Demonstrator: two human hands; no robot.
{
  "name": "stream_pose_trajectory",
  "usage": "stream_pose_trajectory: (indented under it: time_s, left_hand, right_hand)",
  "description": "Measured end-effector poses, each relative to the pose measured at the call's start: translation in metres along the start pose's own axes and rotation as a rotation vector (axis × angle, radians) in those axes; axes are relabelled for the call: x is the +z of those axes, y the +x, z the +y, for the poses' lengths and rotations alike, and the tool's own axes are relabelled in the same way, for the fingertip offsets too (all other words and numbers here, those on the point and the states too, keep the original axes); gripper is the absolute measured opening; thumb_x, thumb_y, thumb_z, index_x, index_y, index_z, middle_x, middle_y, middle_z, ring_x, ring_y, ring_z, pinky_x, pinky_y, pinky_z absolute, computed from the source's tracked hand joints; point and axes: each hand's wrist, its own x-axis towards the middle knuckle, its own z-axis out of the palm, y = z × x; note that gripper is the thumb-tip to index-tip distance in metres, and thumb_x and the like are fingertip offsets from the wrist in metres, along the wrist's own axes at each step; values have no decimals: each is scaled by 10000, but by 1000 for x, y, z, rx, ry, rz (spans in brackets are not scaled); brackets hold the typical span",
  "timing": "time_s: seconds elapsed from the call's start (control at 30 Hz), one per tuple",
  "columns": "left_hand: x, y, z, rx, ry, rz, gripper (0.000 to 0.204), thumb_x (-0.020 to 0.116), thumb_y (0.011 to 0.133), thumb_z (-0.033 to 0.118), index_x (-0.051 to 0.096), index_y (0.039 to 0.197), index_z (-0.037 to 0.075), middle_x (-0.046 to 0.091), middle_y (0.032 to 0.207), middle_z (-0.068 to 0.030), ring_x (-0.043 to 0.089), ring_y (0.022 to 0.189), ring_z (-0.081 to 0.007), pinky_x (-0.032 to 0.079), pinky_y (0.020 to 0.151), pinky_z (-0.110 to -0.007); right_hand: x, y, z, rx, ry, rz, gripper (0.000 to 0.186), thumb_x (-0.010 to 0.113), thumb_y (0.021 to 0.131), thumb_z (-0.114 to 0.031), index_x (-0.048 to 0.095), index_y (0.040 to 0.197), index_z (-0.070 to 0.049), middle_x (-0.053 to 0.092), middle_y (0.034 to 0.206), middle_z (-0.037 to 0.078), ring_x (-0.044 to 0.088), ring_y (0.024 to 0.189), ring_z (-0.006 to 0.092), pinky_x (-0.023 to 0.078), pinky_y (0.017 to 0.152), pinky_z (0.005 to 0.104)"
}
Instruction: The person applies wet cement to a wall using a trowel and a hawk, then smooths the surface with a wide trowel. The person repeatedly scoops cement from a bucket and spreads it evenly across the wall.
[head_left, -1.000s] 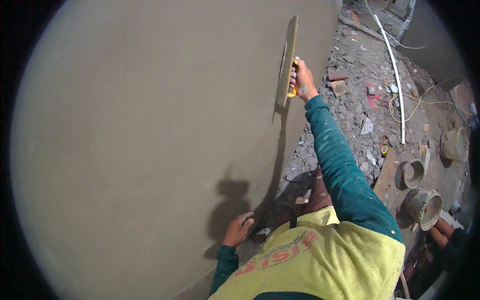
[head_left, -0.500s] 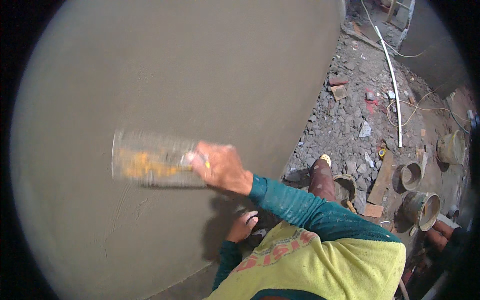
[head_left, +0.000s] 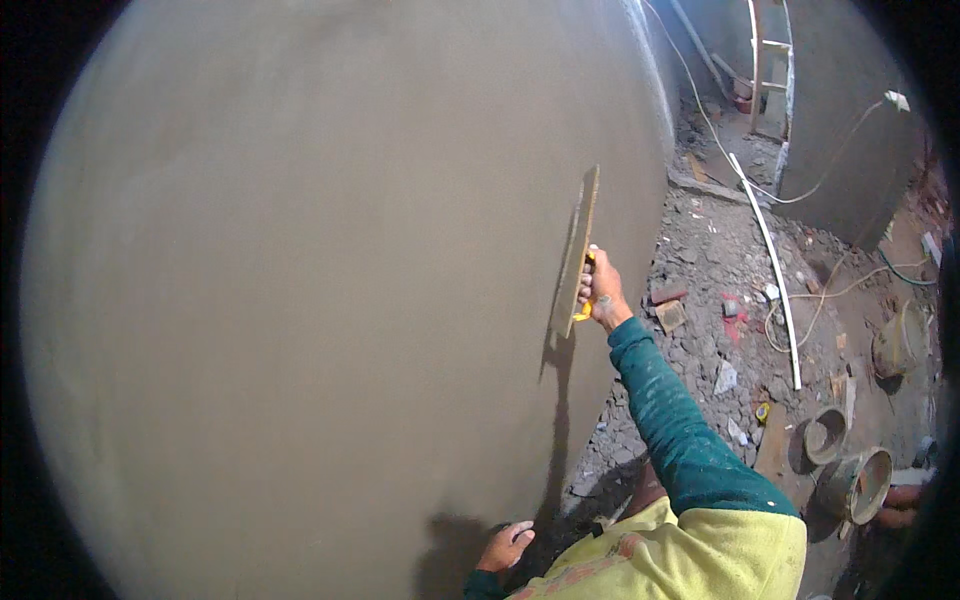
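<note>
A tall expanse of smooth grey plaster wall (head_left: 330,270) fills the left and middle of the view. My right hand (head_left: 605,288) is closed around the yellow handle of a plastering trowel (head_left: 580,240) near the wall's right side. The long rectangular blade is seen almost edge-on, upright and close to the plaster, its shadow beside it; whether it touches cannot be told. Low down by the wall, my left hand (head_left: 507,547) has its fingers curled in. What it holds, if anything, is hidden.
Rubble (head_left: 690,350) covers the ground to the right, with a long white pipe (head_left: 770,265) lying across it. Mortar-stained buckets (head_left: 856,485) stand at lower right, near another person's limb (head_left: 900,507). A ladder (head_left: 770,75) stands at the back; loose cords (head_left: 830,190) trail nearby.
My right hand has carried the trowel up and right across the wall, turning the blade from lying sideways to upright. The view has shifted; my left hand appears lower in it.
</note>
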Motion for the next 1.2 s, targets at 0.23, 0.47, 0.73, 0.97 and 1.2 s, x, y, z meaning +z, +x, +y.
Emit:
stream_pose_trajectory:
  time_s: [0.23, 0.47, 0.73, 0.97, 1.2]
  left_hand:
    - [-20, 44, 60, 70, -51, 133, 534, 545, 1060, 408, 557, 1440, 32, 643, 1360, -205, 619, 1255, -287, 456, 1084, -397]
    - [-10, 20, 34, 62, -25, 144, 517, 553, 1057, 414, 602, 1387, 18, 684, 1276, -167, 657, 1159, -265, 481, 1029, -369]
    - [4, -8, -5, 122, -3, 169, 534, 569, 1024, 467, 621, 1368, 61, 665, 1315, -193, 634, 1201, -352, 492, 1006, -418]
    - [8, -2, -9, 60, -35, 200, 584, 557, 1020, 511, 615, 1380, 54, 649, 1343, -211, 610, 1252, -373, 464, 1063, -434]
    - [11, 52, 76, -42, -77, 102, 524, 543, 1050, 413, 583, 1414, 37, 625, 1397, -172, 572, 1313, -320, 417, 1114, -400]
  right_hand:
    - [19, 75, -28, 59, 14, 64, 348, 509, 1009, -470, 534, 941, -129, 442, 668, -27, 397, 482, 102, 312, 417, 283]
    - [135, 1, -94, -433, -314, -205, 399, 537, 1036, -466, 513, 809, -139, 440, 614, -39, 425, 453, 84, 328, 403, 296]
    - [164, -208, 39, -894, -799, -681, 396, 525, 1043, -320, 589, 802, -12, 544, 715, 213, 540, 587, 300, 422, 527, 442]
    - [115, -185, 27, -698, -614, -959, 385, 528, 1042, -339, 704, 958, -6, 680, 816, 152, 614, 764, 191, 500, 709, 378]
    - [110, 13, -178, -1477, -1182, -570, 385, 667, 970, -421, 660, 798, -77, 598, 636, 119, 539, 501, 223, 443, 468, 386]
